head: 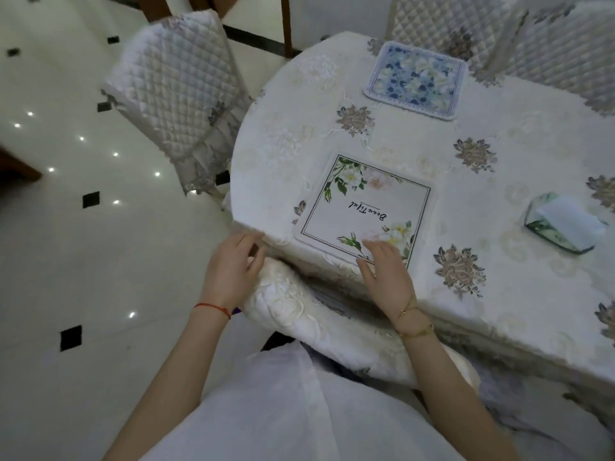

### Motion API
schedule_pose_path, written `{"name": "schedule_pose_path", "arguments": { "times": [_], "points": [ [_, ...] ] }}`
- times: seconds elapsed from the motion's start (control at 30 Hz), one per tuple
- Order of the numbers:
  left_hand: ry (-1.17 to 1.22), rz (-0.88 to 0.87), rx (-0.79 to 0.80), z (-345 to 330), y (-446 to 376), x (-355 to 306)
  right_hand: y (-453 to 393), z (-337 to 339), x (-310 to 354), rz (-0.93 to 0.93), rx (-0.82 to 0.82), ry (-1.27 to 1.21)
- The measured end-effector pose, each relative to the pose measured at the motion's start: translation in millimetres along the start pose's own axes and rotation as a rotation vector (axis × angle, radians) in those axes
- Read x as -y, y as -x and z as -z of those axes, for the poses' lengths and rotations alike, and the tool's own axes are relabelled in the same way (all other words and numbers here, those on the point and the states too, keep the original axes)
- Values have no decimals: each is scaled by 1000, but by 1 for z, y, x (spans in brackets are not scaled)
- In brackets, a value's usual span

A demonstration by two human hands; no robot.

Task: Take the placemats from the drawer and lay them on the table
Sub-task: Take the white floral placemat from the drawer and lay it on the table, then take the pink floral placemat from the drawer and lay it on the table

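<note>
Down at the near edge of the table (499,181), the right hand (386,271) lay flat with straight fingers on the near corner of the white mat (366,211), pressing it and gripping nothing. The left hand (233,267) rested with relaxed, slightly bent fingers at the rim of the table, touching the tablecloth (283,144) where it folds over the edge, just above the quilted back of the near chair (299,314); it held nothing either. A red string (213,307) circled the left wrist and a thin gold bracelet (412,324) the right. The white mat, printed with green leaves, pale flowers and a script word, sat flat on the cloth close to the near edge. A second mat, the blue mat (416,78), lay flat well beyond it near the far edge. To the right stood a tissue box (562,224), apart from both mats. Quilted chairs stood to the left (173,101) and beyond the table (446,24), on a glossy white floor (83,261) with small black tiles.
</note>
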State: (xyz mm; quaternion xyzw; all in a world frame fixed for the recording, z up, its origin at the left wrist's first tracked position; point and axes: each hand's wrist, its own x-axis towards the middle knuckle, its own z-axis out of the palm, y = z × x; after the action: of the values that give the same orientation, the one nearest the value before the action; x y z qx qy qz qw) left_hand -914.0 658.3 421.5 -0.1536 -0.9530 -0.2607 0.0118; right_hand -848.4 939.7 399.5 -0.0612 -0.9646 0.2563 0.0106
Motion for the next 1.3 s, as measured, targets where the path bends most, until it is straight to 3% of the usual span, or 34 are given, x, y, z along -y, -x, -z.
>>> {"name": "schedule_pose_path", "arguments": {
  "times": [0.2, 0.53, 0.97, 1.3],
  "points": [
    [-42, 172, -144, 40, 85, 19, -1, -2, 62, 250, 42, -20],
    [-58, 558, -411, 86, 266, 58, 41, -55, 193, 674, 285, -9],
    [-176, 1275, -736, 123, 601, 44, 249, -182, 382, 1261, 700, -72],
    [-103, 1762, -1007, 85, 724, -9, 392, -250, 490, 1717, 965, -32]
  ]
}}
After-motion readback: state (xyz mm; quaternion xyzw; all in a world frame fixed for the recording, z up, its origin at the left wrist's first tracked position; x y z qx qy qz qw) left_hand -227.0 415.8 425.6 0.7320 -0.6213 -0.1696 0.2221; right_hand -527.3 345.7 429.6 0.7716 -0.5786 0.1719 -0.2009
